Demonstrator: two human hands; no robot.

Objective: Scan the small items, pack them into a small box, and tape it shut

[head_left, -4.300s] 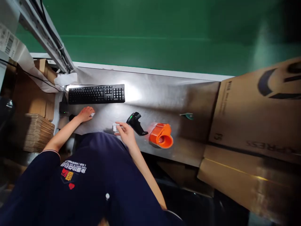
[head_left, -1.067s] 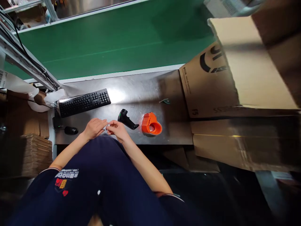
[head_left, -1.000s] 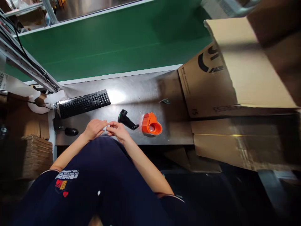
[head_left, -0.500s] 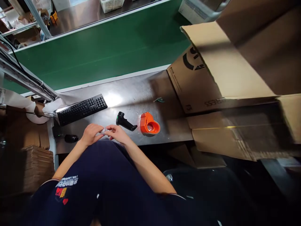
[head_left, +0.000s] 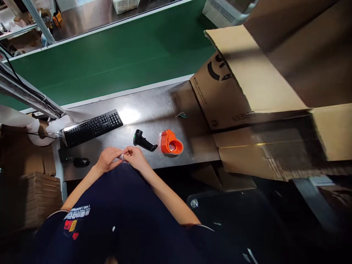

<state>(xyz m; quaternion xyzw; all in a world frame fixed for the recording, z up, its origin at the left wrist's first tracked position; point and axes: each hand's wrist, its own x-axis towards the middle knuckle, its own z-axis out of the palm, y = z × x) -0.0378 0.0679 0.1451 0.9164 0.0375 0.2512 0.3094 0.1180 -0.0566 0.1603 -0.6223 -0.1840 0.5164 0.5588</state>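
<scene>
My left hand (head_left: 107, 160) and my right hand (head_left: 134, 157) meet close to my body at the front edge of the metal table. Between their fingertips both pinch a small crumpled white piece (head_left: 121, 156), perhaps paper or a label; its kind is too small to make out. Just beyond my right hand lies a black barcode scanner (head_left: 144, 140), its handle toward the right. An orange tape dispenser (head_left: 171, 143) sits to the right of the scanner. Left of my left hand is a black computer mouse (head_left: 81, 162), with a black keyboard (head_left: 92, 127) behind it.
A large open cardboard box (head_left: 220, 91) stands on the right of the metal table (head_left: 154, 106), its flaps spread out. A small green object (head_left: 182, 115) lies near it. Behind runs a green panel (head_left: 115, 62). Flattened cardboard (head_left: 45, 198) is stacked at the lower left.
The view has shifted slightly, so the table items sit a little farther left. My hands have drawn closer together around the small white piece, which shows less now.
</scene>
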